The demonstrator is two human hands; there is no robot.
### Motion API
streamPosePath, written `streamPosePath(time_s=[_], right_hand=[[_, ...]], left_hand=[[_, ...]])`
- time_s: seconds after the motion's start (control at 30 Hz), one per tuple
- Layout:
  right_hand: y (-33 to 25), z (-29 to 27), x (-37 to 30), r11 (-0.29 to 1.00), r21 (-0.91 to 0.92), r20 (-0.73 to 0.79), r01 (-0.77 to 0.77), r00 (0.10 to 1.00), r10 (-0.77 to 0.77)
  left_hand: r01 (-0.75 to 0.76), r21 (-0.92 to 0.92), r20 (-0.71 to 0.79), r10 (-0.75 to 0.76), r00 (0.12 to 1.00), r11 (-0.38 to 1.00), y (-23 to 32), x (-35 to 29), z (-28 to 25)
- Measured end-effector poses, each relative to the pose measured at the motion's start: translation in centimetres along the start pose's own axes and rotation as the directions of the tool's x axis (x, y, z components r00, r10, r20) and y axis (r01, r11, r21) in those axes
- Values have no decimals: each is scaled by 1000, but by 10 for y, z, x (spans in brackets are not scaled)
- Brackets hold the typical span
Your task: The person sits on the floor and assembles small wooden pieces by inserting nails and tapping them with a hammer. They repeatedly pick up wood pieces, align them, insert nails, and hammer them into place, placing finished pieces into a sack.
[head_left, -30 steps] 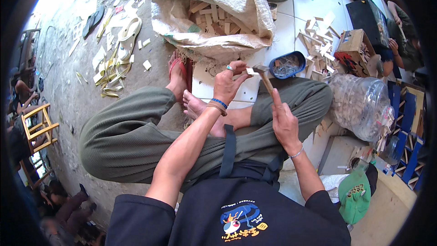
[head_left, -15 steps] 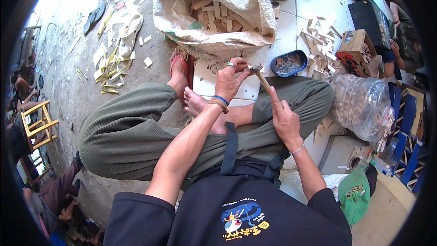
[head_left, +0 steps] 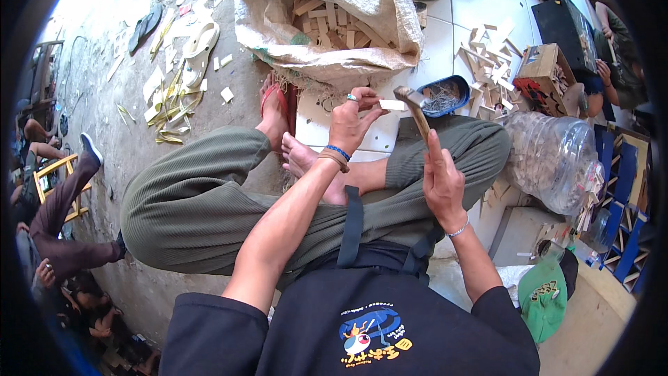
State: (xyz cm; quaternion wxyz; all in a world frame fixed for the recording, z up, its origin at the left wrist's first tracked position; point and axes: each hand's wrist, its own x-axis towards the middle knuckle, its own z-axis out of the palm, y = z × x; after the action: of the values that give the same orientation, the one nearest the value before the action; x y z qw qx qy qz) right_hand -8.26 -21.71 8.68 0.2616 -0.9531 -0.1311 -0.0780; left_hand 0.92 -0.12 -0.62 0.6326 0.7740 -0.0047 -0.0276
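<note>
My left hand (head_left: 353,120) pinches a small pale wood block (head_left: 394,105) between thumb and fingers, above the white tiles. My right hand (head_left: 444,184) is wrapped round the wooden handle of a hammer (head_left: 420,122), its index finger stretched along the handle. The hammer's head is raised just right of the block and apart from it. Behind the hammer stands a blue oval tray (head_left: 465,100) of loose nails, partly covered by it. Whether a nail sits in the block is too small to tell.
Beyond my feet an open woven sack (head_left: 271,21) holds many wood pieces. More wood strips (head_left: 487,63) lie scattered at right, near a cardboard box (head_left: 539,73) and a large clear plastic jar (head_left: 550,160). At left are a clog (head_left: 198,49) and another person's leg (head_left: 66,195).
My right hand has lifted the hammer up and to the right, off the block, baring it. My left hand has stayed put. At far left a person's leg has stretched across the yellow stool.
</note>
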Motion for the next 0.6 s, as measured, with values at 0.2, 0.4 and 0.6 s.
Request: streamPosePath(time_s=[0.2, 0.4, 0.6], right_hand=[[0, 1, -1, 993, -122, 158, 0, 987, 19], [-1, 0, -2, 977, -211, 259, 23, 965, 33], [-5, 0, -2, 999, -34, 64, -3, 998, 5]], left_hand=[[-7, -30, -2, 7, 1000, 1000, -3, 3, 1], [12, 1, 18, -12, 1000, 1000, -3, 2, -1], [-15, 14, 7, 15, 1000, 1000, -2, -1, 1]])
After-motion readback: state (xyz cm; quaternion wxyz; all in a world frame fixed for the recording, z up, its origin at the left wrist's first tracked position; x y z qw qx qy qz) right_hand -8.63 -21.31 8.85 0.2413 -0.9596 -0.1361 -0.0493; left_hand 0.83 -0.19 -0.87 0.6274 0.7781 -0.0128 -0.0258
